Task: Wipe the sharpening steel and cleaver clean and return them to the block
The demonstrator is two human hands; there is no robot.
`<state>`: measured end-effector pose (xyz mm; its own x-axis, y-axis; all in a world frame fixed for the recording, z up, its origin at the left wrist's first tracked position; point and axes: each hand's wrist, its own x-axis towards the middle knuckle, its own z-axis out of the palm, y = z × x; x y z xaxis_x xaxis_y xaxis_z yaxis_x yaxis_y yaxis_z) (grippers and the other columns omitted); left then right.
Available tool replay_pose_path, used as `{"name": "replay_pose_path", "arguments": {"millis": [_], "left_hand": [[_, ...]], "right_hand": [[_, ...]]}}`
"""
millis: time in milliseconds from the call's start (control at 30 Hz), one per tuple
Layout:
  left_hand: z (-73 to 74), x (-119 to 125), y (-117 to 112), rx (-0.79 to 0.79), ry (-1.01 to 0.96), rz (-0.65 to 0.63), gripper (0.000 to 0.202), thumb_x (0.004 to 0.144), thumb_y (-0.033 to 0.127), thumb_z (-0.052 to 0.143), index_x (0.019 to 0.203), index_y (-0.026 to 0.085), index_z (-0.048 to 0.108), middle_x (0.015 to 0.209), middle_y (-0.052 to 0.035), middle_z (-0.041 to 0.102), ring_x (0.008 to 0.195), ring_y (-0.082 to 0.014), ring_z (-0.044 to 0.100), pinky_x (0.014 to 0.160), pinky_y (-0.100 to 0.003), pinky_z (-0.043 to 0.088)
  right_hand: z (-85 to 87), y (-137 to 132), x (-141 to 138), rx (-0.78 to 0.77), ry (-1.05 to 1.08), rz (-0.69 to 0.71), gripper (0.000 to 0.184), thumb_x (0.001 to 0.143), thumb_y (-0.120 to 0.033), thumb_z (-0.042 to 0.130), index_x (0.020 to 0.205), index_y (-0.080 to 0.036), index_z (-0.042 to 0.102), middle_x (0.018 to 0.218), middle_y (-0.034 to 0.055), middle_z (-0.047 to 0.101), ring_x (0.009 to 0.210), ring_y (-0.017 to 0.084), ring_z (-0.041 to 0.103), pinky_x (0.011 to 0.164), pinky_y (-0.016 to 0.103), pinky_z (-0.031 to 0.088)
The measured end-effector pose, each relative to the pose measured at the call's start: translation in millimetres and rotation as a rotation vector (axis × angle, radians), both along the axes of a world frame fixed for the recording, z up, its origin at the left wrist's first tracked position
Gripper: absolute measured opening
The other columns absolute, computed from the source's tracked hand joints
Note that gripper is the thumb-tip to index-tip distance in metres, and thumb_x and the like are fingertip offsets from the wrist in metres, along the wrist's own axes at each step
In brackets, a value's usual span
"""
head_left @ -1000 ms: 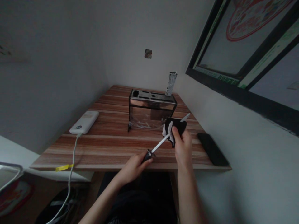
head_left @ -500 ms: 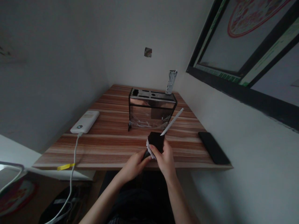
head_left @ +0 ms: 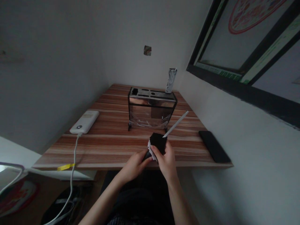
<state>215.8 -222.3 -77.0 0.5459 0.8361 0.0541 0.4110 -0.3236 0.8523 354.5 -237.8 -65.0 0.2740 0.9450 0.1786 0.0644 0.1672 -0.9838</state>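
A long, narrow, pale blade [head_left: 176, 123], apparently a knife's, points up and to the right over the table's front part. My left hand [head_left: 134, 164] is closed around its dark handle [head_left: 147, 155]. My right hand [head_left: 167, 159] pinches a black cloth [head_left: 158, 140] with a ragged white edge around the blade's lower part, thumb on top. The cloth hides where blade and handle meet. Just beyond my hands stands a knife block [head_left: 151, 110] with a slotted metal top and clear wrap about its lower part. A wrapped, upright handle [head_left: 171, 80] sticks out of its right end.
The striped wooden table [head_left: 112, 140] sits between walls. A white power bank [head_left: 84, 122] lies on the left, its white cable [head_left: 74, 156] running over the front edge beside a yellow tag [head_left: 65, 167]. A black phone [head_left: 213, 147] lies near the right edge.
The exposed blade has shifted slightly to the right and tilts lower, and the cloth has moved a little right with my right hand. My left hand keeps its grip.
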Motion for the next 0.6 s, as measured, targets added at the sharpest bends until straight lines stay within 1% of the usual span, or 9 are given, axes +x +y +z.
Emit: {"name": "replay_pose_path", "arguments": {"millis": [100, 167, 267, 367, 467, 600], "left_hand": [[-1.1, 0.2, 0.4, 0.018, 0.008, -0.012, 0.030, 0.090, 0.034, 0.044, 0.106, 0.013, 0.058, 0.092, -0.0076, 0.067, 0.081, -0.0198, 0.061, 0.070, -0.024, 0.043], [-2.4, 0.5, 1.0, 0.022, 0.014, -0.013, 0.028, 0.090, 0.034, 0.045, 0.105, 0.014, 0.058, 0.093, -0.0071, 0.067, 0.082, -0.0196, 0.061, 0.071, -0.024, 0.042], [-5.5, 1.0, 1.8, 0.027, 0.020, -0.004, 0.025, 0.090, 0.034, 0.045, 0.100, 0.015, 0.058, 0.088, -0.0051, 0.066, 0.078, -0.0185, 0.060, 0.069, -0.023, 0.041], [-8.6, 1.4, 2.1, 0.034, 0.021, 0.007, 0.025, 0.090, 0.035, 0.046, 0.095, 0.015, 0.059, 0.083, -0.0037, 0.065, 0.074, -0.0176, 0.059, 0.067, -0.022, 0.040], [-9.3, 1.8, 1.9, 0.035, 0.010, 0.014, 0.025, 0.090, 0.036, 0.046, 0.094, 0.015, 0.059, 0.082, -0.0029, 0.065, 0.073, -0.0174, 0.059, 0.067, -0.022, 0.039], [-7.6, 1.8, 1.4, 0.028, 0.003, 0.008, 0.026, 0.091, 0.037, 0.044, 0.095, 0.015, 0.058, 0.084, -0.0029, 0.065, 0.075, -0.0175, 0.058, 0.068, -0.022, 0.039]], "right_hand": [[0.6, -1.3, 1.3, 0.008, 0.025, -0.009, 0.039, 0.075, -0.036, 0.067, 0.108, -0.019, 0.057, 0.104, 0.0102, 0.068, 0.095, 0.024, 0.064, 0.087, 0.041, 0.050], [2.1, -1.0, 3.1, 0.024, 0.028, -0.020, 0.037, 0.074, -0.036, 0.067, 0.106, -0.019, 0.057, 0.104, 0.0098, 0.068, 0.096, 0.024, 0.064, 0.087, 0.040, 0.049], [4.5, 0.8, 6.5, 0.038, 0.019, -0.026, 0.035, 0.075, -0.037, 0.067, 0.104, -0.020, 0.059, 0.104, 0.0093, 0.068, 0.095, 0.024, 0.065, 0.087, 0.039, 0.050], [6.4, 3.3, 9.9, 0.040, 0.016, -0.017, 0.038, 0.075, -0.037, 0.067, 0.107, -0.019, 0.058, 0.104, 0.0095, 0.068, 0.095, 0.024, 0.065, 0.087, 0.039, 0.050], [8.7, 6.0, 13.1, 0.057, 0.007, -0.013, 0.038, 0.075, -0.037, 0.067, 0.107, -0.019, 0.059, 0.104, 0.0095, 0.069, 0.095, 0.023, 0.065, 0.086, 0.037, 0.050], [13.5, 9.4, 19.3, 0.078, -0.043, -0.034, 0.034, 0.074, -0.038, 0.068, 0.101, -0.019, 0.061, 0.099, 0.0080, 0.069, 0.090, 0.021, 0.065, 0.081, 0.034, 0.051]]}}
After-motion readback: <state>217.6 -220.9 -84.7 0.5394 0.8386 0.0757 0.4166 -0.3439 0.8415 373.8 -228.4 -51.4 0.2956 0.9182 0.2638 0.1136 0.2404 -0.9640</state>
